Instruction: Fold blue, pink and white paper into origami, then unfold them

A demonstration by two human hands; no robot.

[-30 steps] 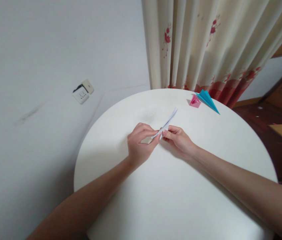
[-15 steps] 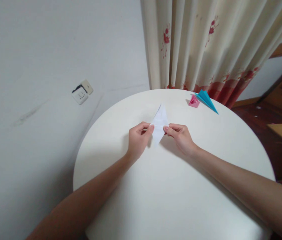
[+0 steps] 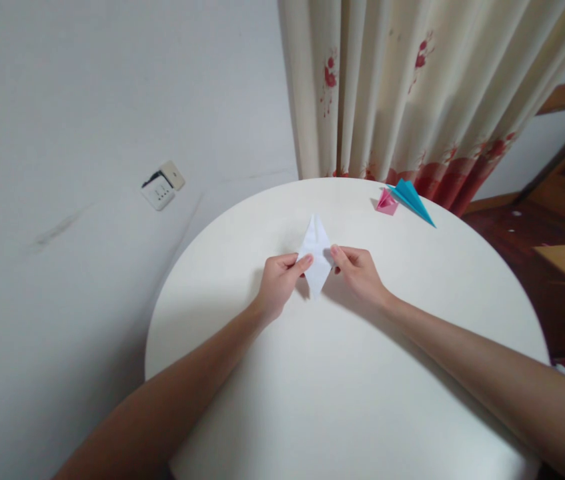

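A white folded paper [image 3: 316, 257], diamond-shaped with points toward and away from me, is held just above the round white table [image 3: 342, 373]. My left hand [image 3: 279, 283] pinches its left corner between thumb and fingers. On the other side, my right hand [image 3: 359, 273] pinches the right corner. Both hands meet near the middle of the table's far half.
A small pink folded paper [image 3: 387, 202] and a blue folded paper dart [image 3: 412, 199] lie at the table's far right edge. Behind stands a cream curtain [image 3: 412, 87] with red flowers. A wall socket [image 3: 162, 188] sits on the white wall to the left. Dark wooden floor lies right.
The white paper was held edge-on and slanted; it has turned flat toward me into a diamond shape, with both hands now pinching its side corners.
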